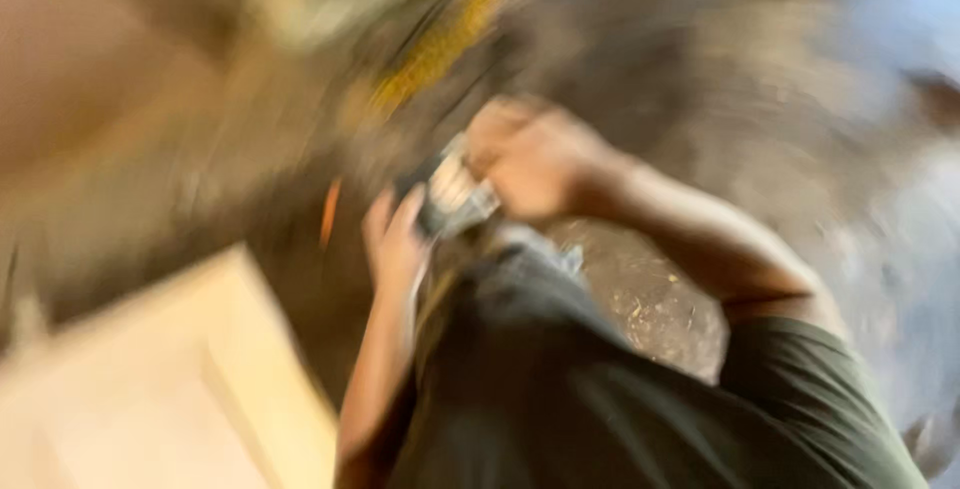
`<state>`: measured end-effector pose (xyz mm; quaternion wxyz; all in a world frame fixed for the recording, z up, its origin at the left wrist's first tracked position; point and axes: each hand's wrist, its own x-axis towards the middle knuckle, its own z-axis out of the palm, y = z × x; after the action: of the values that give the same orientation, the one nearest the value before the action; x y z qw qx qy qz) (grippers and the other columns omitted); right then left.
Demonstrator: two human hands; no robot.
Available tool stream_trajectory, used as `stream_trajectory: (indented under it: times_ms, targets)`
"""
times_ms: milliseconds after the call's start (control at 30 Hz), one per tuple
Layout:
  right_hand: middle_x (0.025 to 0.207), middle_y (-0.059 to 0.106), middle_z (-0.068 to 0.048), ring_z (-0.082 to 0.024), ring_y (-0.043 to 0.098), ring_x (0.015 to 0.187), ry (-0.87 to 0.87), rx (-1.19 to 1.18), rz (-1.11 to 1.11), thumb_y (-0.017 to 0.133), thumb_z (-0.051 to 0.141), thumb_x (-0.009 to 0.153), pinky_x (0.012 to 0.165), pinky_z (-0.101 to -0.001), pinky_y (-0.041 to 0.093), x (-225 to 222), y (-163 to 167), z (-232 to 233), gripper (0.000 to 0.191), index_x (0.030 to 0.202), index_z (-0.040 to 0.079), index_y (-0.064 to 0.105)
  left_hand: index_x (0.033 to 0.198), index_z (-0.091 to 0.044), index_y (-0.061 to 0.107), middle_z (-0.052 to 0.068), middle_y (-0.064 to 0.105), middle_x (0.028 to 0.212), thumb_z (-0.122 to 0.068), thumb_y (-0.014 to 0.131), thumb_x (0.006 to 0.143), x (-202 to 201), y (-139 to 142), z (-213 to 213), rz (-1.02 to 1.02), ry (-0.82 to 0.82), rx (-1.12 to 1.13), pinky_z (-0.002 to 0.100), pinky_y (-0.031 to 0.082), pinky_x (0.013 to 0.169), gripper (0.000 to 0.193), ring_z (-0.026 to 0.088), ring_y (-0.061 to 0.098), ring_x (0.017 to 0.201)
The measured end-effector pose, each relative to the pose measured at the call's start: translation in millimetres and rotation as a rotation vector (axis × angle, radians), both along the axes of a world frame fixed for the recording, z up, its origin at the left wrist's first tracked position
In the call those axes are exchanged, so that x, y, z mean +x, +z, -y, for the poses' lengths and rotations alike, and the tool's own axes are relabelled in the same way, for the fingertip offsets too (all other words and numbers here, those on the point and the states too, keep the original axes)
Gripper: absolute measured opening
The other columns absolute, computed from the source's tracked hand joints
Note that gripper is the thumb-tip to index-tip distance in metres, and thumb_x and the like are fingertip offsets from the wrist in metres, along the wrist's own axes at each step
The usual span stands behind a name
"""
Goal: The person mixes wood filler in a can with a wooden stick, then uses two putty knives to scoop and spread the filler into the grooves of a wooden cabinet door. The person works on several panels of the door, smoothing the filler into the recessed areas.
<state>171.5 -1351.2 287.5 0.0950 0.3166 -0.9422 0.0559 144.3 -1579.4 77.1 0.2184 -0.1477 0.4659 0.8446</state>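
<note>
Seen from the head camera, my right hand (530,164) is curled over the top of a small object (455,194), pale and dark in patches, that sits between both hands near the middle of the frame; the fingers look bent around it, though motion blur keeps me from telling how firmly they grip. My left hand (395,239) comes up from below with its fingers raised against the object's left side, touching it or very nearly so; whether it actually clasps the object I cannot tell. What the object is cannot be made out through the smear. Both bare forearms run back toward the bottom of the frame, the right one ending in a dark green sleeve (800,379), and dark clothing (540,379) fills the space between them. Beneath the right forearm lies a brown floor (650,299) speckled with pale flecks. A pale wooden board or panel (190,389) occupies the lower left corner, well apart from the hands. Above the hands, a blurred yellow-and-pale shape (440,39) streaks across the top of the picture, its kind unreadable.
</note>
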Motion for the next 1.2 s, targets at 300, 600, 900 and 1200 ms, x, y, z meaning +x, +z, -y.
stream_trajectory:
  times_ms: [300, 600, 900, 1200]
  targets:
    - [0.1, 0.058, -0.001, -0.022, 0.056, 0.107, 0.372, 0.008, 0.069, 0.068, 0.009, 0.081, 0.089, -0.0356, 0.051, -111, 32, 1, 0.026, 0.107, 0.009, 0.075, 0.118, 0.004, 0.069, 0.003, 0.074, 0.105, -0.012, 0.056, 0.104, -38, 74, -9, -0.436, 0.139, -0.312, 0.027, 0.052, 0.088, 0.024, 0.01, 0.064, 0.096]
    - [0.098, 0.063, -0.004, -0.021, 0.056, 0.106, 0.731, 0.086, 0.028, 0.063, 0.004, 0.09, 0.099, -0.0347, 0.051, -187, -2, 37, 0.026, 0.111, 0.009, 0.078, 0.116, 0.003, 0.07, 0.003, 0.073, 0.102, -0.012, 0.055, 0.102, -57, 69, 12, -0.414, 0.438, -0.457, 0.027, 0.052, 0.087, 0.025, 0.009, 0.063, 0.095]
    - [0.093, 0.064, -0.007, -0.024, 0.059, 0.103, 0.872, 0.09, 0.214, 0.064, 0.006, 0.086, 0.083, -0.0345, 0.054, -251, -3, 105, 0.026, 0.108, 0.007, 0.078, 0.117, 0.005, 0.067, 0.002, 0.073, 0.108, -0.007, 0.055, 0.103, -95, 38, 48, -0.332, 0.63, -0.137, 0.027, 0.053, 0.089, 0.022, 0.009, 0.063, 0.097]
    - [0.1, 0.067, -0.008, -0.024, 0.061, 0.105, 0.873, 0.206, 0.185, 0.056, 0.007, 0.096, 0.092, -0.0387, 0.055, -334, -21, 186, 0.024, 0.109, 0.007, 0.075, 0.12, 0.004, 0.07, 0.003, 0.074, 0.108, -0.01, 0.056, 0.104, -166, 28, 119, -0.342, 0.639, -0.303, 0.027, 0.053, 0.09, 0.026, 0.01, 0.064, 0.098]
